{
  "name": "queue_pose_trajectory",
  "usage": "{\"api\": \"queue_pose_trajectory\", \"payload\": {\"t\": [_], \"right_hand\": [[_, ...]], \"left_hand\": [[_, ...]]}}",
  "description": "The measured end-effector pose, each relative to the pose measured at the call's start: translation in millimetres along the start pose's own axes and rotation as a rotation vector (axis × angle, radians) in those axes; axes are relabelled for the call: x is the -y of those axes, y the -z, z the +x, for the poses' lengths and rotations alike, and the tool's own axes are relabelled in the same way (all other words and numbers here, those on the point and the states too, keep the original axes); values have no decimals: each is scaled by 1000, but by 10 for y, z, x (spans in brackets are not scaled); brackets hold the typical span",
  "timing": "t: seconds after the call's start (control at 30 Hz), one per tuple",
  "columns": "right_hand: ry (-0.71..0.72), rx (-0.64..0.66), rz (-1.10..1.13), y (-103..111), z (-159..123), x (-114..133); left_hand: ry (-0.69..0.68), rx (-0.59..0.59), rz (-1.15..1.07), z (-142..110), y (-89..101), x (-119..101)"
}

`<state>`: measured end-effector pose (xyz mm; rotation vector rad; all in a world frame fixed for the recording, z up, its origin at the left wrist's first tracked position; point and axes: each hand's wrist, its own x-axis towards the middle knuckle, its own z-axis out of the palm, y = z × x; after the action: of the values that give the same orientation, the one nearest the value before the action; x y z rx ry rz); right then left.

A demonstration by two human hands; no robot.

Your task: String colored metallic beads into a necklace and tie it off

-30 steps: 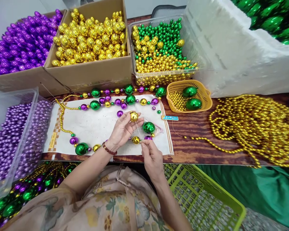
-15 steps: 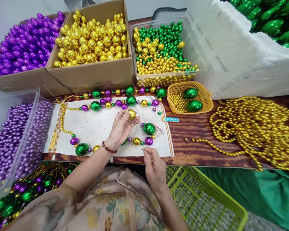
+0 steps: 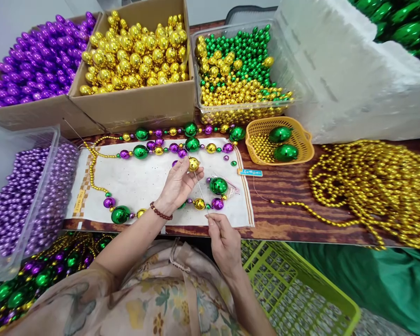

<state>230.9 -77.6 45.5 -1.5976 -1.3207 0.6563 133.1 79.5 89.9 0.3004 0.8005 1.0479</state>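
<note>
Between the thumb and fingers of my left hand (image 3: 182,184) is a shiny gold bead (image 3: 193,164), held above the white towel (image 3: 126,179). My right hand (image 3: 226,240), lower and nearer my body, pinches a thin needle (image 3: 201,192) that slants up to the bead. Whether its tip is inside the bead I cannot tell. Around my hands lies a bead strand with gold, purple and green beads, among them a big green bead (image 3: 218,185) right of my left hand and another green bead (image 3: 120,214) to the left. A second strand (image 3: 192,144) runs along the towel's far edge.
Boxes of purple beads (image 3: 42,60) and gold beads (image 3: 140,51) stand behind, beside a clear bin (image 3: 245,109). An orange basket (image 3: 278,161) holds green and gold beads. Gold bead strands (image 3: 374,186) are heaped right. A green crate (image 3: 301,289) stands below the table edge.
My hands keep the same hold on the gold bead and the needle. The view has shifted slightly, and little else differs.
</note>
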Motion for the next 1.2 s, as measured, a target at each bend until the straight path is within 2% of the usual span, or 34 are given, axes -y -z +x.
{"api": "queue_pose_trajectory", "payload": {"t": [0.4,0.53,0.7,0.97,1.03,1.1,1.2], "right_hand": [[-64,-11,55,-37,20,26],[-126,-18,69,-47,116,100],[-177,-51,92,-70,315,115],[-181,144,346,56,343,-13],[-243,104,405,67,320,-57],[-317,2,466,58,311,-103],[-381,-144,565,46,324,-170]], "left_hand": [[-58,74,41,-29,27,58],[-88,105,140,-111,30,181],[-34,138,205,-268,57,377],[-60,146,249,-249,15,349],[-96,155,302,-235,7,368],[-129,179,411,-246,16,409],[-107,328,669,-259,40,446]]}}
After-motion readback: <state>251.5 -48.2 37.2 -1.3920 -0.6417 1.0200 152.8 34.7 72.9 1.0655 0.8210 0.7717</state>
